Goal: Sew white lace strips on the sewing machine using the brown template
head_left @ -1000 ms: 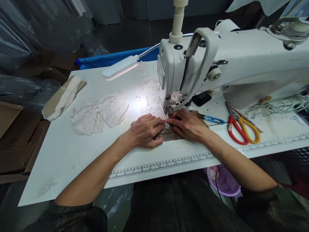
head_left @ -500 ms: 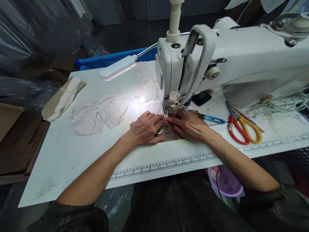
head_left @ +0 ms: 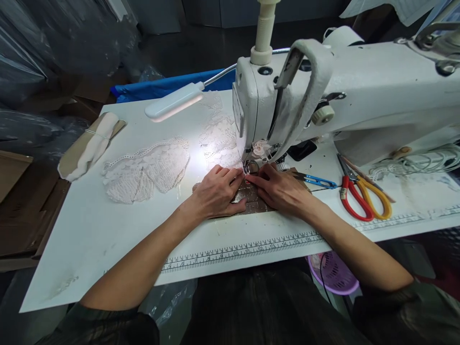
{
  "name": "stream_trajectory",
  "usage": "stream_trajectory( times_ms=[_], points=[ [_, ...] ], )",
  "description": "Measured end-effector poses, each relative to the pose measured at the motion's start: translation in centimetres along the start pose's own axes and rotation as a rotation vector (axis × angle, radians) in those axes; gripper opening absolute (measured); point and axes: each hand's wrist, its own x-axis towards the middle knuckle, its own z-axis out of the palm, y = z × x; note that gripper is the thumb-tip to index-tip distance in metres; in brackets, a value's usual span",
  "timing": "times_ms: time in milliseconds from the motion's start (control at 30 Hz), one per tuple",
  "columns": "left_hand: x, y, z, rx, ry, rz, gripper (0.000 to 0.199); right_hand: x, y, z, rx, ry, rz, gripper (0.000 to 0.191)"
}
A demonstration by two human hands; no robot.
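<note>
So we've got this white lace (head_left: 218, 129), airy and patterned, spread a bit unevenly from well beyond the presser foot (head_left: 251, 166) right up close to it, partly washed out by glare. Nearer us, a shiny brown sheet (head_left: 253, 204) lies flat, lined and partly covered.

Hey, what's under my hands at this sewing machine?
Between your left hand and right hand, a brownish, partly shiny surface shows; white lace lies just beyond the left. What's directly under your palms is covered.
</note>
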Motion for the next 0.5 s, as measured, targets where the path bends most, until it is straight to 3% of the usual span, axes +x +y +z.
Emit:
stream_trajectory(
  times_ms=[267, 500],
  points=[
    [0.2, -0.1, -0.1, 0.018, -0.03, -0.036, 0.054, 0.2, -0.3, -0.2, -0.005, -0.048, 0.038, 0.041],
    [0.4, -0.1, -0.1, 0.049, -0.007, -0.064, 0.063, -0.6, 2.2, -0.3, 0.352, -0.001, 0.134, 0.037]
  ],
)
